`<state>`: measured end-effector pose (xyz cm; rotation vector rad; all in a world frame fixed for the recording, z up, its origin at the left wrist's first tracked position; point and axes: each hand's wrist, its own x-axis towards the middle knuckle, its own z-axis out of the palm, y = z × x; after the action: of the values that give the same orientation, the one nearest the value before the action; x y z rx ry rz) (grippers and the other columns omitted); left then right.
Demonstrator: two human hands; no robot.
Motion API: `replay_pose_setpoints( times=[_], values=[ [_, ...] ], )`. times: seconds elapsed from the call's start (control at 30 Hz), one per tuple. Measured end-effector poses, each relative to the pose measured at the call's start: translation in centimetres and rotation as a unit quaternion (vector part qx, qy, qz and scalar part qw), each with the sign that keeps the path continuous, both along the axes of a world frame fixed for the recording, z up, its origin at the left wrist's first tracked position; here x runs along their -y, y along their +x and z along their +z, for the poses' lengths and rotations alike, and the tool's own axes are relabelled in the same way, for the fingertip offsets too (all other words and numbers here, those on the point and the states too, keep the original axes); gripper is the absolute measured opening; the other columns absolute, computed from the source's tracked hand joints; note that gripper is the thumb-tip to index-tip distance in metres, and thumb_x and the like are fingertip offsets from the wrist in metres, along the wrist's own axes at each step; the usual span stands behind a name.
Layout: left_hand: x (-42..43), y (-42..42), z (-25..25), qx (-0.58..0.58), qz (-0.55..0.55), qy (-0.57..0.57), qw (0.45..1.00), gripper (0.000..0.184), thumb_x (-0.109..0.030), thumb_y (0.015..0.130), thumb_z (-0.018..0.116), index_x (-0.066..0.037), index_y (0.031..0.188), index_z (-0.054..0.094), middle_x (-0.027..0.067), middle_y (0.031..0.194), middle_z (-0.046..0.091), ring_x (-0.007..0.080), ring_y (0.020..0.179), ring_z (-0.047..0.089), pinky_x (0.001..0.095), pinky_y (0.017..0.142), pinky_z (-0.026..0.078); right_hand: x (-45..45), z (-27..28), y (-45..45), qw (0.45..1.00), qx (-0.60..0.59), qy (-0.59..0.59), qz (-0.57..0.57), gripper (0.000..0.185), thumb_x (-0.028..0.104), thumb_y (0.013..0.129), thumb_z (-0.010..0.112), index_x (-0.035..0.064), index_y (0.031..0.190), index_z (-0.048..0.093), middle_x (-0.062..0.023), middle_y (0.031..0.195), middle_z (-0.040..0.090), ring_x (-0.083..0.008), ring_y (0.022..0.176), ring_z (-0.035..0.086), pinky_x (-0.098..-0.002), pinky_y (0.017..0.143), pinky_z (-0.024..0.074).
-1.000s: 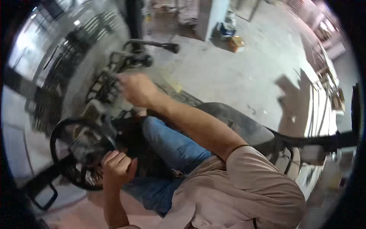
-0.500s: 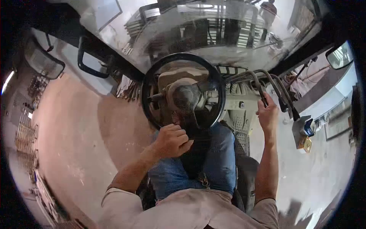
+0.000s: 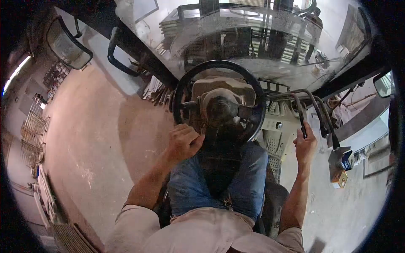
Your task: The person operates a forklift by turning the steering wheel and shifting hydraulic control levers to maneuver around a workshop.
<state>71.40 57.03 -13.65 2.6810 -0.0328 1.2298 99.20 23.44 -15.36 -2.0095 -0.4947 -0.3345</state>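
Observation:
A black steering wheel (image 3: 220,64) stands in front of my lap. My left hand (image 3: 184,141) is closed at the lower left of its rim, knuckles up and thumb towards the wheel's middle; the hand hides the exact contact. My right hand (image 3: 305,144) is wrapped round the black grip of a bent control lever (image 3: 298,103) to the right of the wheel. Another lever (image 3: 324,116) with a black knob stands just right of that hand, not touched by it.
Beyond the scratched windscreen (image 3: 274,63) stand a dark mast and stacked pale slats (image 3: 168,29). A person (image 3: 314,27) stands at far right. Mirrors (image 3: 69,44) hang on both sides. Racks (image 3: 31,130) line the left wall. A small orange box (image 3: 339,179) sits right of the levers.
The steering wheel has turned clockwise, and my left hand has moved from its bottom to its lower left. My right hand stays on the lever. The whole view has shifted.

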Motion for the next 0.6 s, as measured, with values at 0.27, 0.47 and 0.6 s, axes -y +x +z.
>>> replay_pose_setpoints(
  times=[0.27, 0.47, 0.6],
  values=[
    [-5.6, 0.5, 2.6, 0.045, 0.059, 0.008, 0.997, 0.021, -0.012, 0.084, 0.076, -0.004, 0.069, 0.065, 0.0120, 0.065, 0.063, 0.0300, 0.061, 0.061, 0.0423, 0.056, 0.048, 0.6, -0.6, -2.6, 0.998, -0.062, 0.015, -0.005, 0.042, 0.011, 0.099, 0.063, 0.0004, 0.140, 0.061, -0.0042, 0.071, 0.063, -0.0085, 0.059, 0.057, -0.0284, 0.053, 0.0481],
    [-8.1, 3.9, 7.9, 0.048, 0.090, -0.026, 0.994, 0.028, -0.018, 0.093, 0.072, -0.003, 0.071, 0.064, 0.0119, 0.067, 0.062, 0.0293, 0.064, 0.062, 0.0421, 0.059, 0.047, 0.4, -1.0, -3.0, 1.000, 0.000, -0.011, -0.005, 0.044, 0.008, 0.097, 0.062, 0.0019, 0.141, 0.061, -0.0047, 0.076, 0.063, -0.0097, 0.061, 0.060, -0.0287, 0.055, 0.0496],
    [-15.6, 3.0, 7.7, -0.062, 0.171, -0.060, 0.982, 0.031, -0.026, 0.099, 0.066, -0.003, 0.078, 0.067, 0.0097, 0.075, 0.068, 0.0235, 0.067, 0.062, 0.0364, 0.069, 0.052, -4.2, 0.0, -3.5, 0.998, 0.063, 0.005, 0.023, 0.040, 0.008, 0.096, 0.063, 0.0018, 0.136, 0.063, -0.0131, 0.103, 0.075, -0.0195, 0.077, 0.066, -0.0332, 0.071, 0.0557]
  ],
)
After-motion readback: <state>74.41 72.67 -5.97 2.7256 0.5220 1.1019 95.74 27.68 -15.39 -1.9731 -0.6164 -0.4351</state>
